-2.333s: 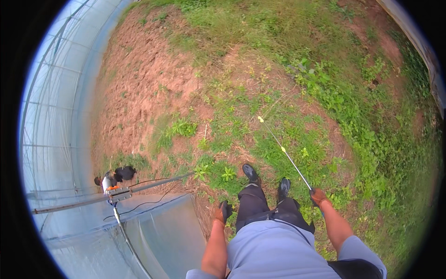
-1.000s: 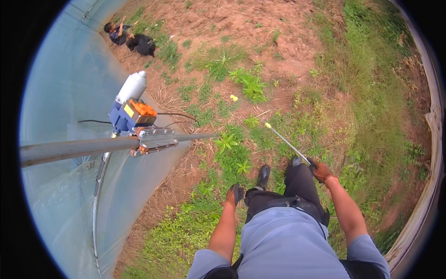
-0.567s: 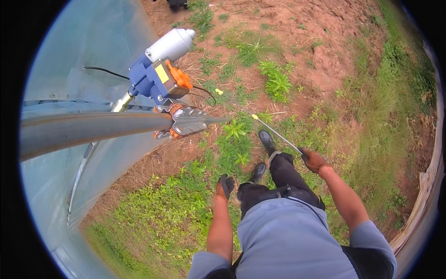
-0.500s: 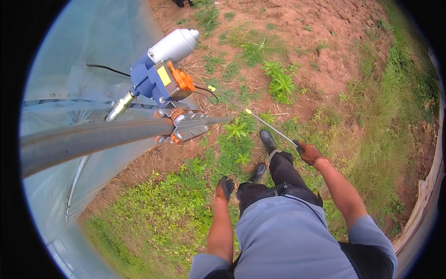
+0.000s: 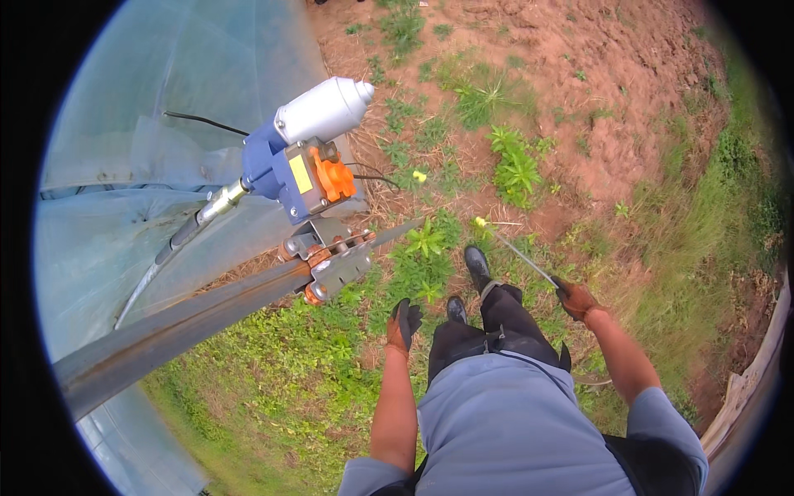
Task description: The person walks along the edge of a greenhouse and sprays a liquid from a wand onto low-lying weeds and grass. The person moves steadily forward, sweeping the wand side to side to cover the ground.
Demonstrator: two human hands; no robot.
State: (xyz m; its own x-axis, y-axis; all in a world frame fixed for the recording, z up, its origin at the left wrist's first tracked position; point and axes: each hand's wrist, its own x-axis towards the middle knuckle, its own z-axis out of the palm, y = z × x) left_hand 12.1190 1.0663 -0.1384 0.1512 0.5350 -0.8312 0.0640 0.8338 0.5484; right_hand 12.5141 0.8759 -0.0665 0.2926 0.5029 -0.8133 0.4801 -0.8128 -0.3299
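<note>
My right hand [image 5: 578,298], in a brown and dark work glove, is closed round the near end of a thin metal spray lance [image 5: 527,261]. The lance slants away to the left, low over the weeds, and carries a yellow fitting [image 5: 480,222]. Farther out shows a second yellow piece [image 5: 419,177]; its link to the lance is hard to make out. My left hand [image 5: 403,324], gloved alike, hangs in front of my left thigh with its fingers apart and nothing in them.
At left, a blue gear motor [image 5: 270,164] with a silver cylinder and orange cap sits by a metal pole [image 5: 182,322], beside plastic sheeting [image 5: 124,223]. Leafy weeds [image 5: 516,165] grow around my boots [image 5: 477,266]. A pale edge [image 5: 748,380] runs along the right.
The lance's yellow fitting has swung right and nearer my boots, with my right hand lower and farther right. My left hand's fingers have spread. The view has shifted; motor and pole appear lower.
</note>
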